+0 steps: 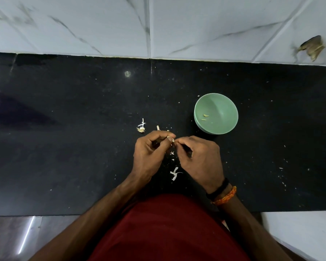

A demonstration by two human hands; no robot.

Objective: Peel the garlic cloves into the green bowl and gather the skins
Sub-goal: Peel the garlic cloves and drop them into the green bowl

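Note:
My left hand (151, 153) and my right hand (199, 159) meet fingertip to fingertip over the black counter, both pinching one small garlic clove (171, 138) that barely shows between them. The green bowl (224, 102) stands up and to the right of my hands, apart from them, with two small pale peeled pieces (205, 115) lying inside. White garlic skins (174, 173) lie on the counter between my wrists. A garlic root end with more skin (142, 128) lies just beyond my left hand, and a small clove piece (158, 127) beside it.
The black counter (64, 129) is dotted with tiny skin flecks, thickest at the right. White marble tiles form the wall behind, with a brown chipped patch (312, 47) at the upper right. The counter's near edge runs just in front of my red-clothed body.

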